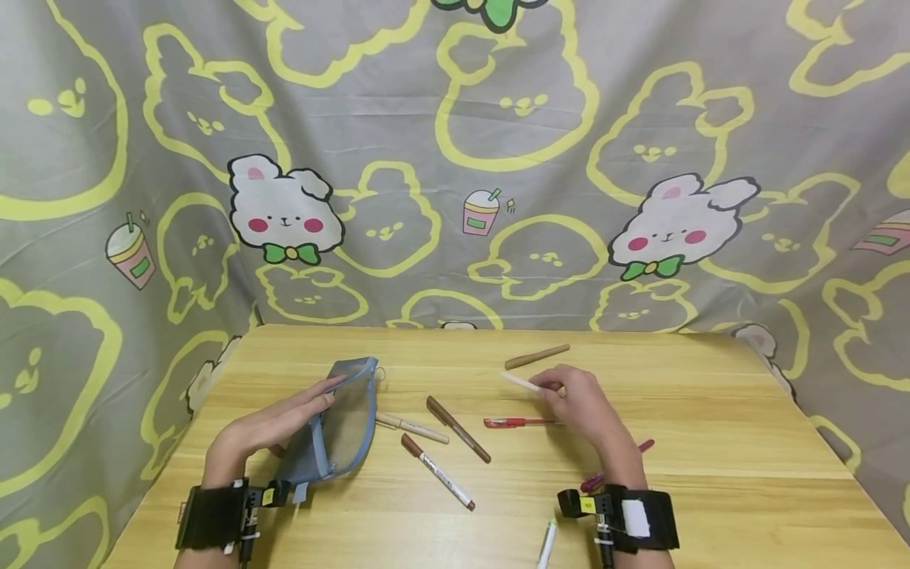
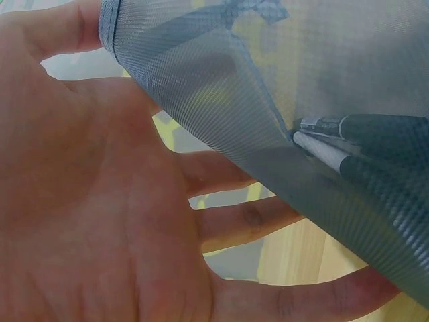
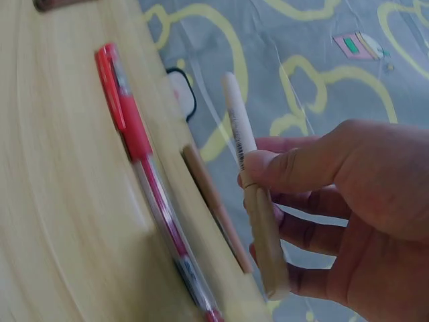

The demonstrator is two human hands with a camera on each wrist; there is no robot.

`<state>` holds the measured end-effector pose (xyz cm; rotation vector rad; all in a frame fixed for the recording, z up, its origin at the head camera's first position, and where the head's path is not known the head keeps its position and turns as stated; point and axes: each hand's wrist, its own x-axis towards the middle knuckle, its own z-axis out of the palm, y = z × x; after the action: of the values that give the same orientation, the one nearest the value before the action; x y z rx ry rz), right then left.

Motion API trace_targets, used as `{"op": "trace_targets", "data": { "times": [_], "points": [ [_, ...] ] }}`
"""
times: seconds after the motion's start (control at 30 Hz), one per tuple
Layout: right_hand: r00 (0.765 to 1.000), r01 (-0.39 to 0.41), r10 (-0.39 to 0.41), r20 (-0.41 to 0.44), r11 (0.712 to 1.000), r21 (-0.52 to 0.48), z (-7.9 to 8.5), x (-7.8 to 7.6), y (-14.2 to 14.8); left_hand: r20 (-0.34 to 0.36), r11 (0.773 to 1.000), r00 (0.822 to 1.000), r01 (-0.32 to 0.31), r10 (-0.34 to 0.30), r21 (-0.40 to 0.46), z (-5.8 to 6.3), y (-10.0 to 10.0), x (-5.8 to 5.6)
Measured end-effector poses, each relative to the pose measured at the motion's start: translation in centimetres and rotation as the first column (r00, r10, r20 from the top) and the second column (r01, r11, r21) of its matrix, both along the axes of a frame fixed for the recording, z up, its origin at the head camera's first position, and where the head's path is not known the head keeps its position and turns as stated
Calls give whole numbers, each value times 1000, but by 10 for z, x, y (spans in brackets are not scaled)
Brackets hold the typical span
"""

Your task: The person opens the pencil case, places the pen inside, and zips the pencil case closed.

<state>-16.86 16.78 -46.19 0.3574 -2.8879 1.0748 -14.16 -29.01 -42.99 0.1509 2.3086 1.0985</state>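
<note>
My left hand [image 1: 273,423] holds up a blue-grey mesh pencil pouch [image 1: 348,419] at the left of the table. In the left wrist view, the thumb is at the pouch's edge and the other fingers pass behind the mesh. Dark-gripped pens [image 2: 385,134] show through that mesh. My right hand [image 1: 583,403] pinches a marker [image 3: 268,248], white at one end and tan at the other, above the table. Beneath that hand lies a red gel pen [image 1: 508,423]. A brown pen [image 1: 538,356] lies just beyond it.
Between the hands are a brown marker [image 1: 458,429], a white marker with a brown cap [image 1: 438,474] and a beige marker [image 1: 419,429] beside the pouch. A magenta pen [image 1: 592,480] is partly behind the right wrist. Nearest the front lies a white-and-green pen [image 1: 547,545]. Patterned curtain [image 1: 398,118] surrounds the table.
</note>
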Motion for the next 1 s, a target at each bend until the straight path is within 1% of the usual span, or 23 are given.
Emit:
{"op": "trace_targets", "data": {
  "times": [0.23, 0.33, 0.47, 0.63, 0.8, 0.9, 1.0],
  "points": [
    [999, -35, 35, -11, 998, -48, 1, 0, -23, 2, 1000, 1000, -1, 1, 1, 0, 0, 1],
    [999, -29, 29, -13, 998, -48, 1, 1, -31, 2, 1000, 1000, 1, -1, 3, -1, 0, 0],
    [1000, -1, 1, -11, 999, -39, 3, 2, -40, 0, 1000, 1000, 1, -1, 2, -1, -1, 0],
    [999, 37, -36, 15, 998, -54, 13, 10, -53, 5, 1000, 1000, 0, 0, 13, -1, -2, 0],
    [994, 87, -78, 74, 990, -113, 23, 18, -68, -2, 1000, 1000, 6, -6, 10, -1, -3, -2],
    [990, 114, -99, 105, 982, -149, 24, 20, -77, -7, 1000, 1000, 9, -9, 1, -2, -3, -2],
    [988, 126, -107, 113, 977, -173, 22, 21, -86, -2, 1000, 1000, 2, -2, 2, -3, -4, -2]
  ]
}}
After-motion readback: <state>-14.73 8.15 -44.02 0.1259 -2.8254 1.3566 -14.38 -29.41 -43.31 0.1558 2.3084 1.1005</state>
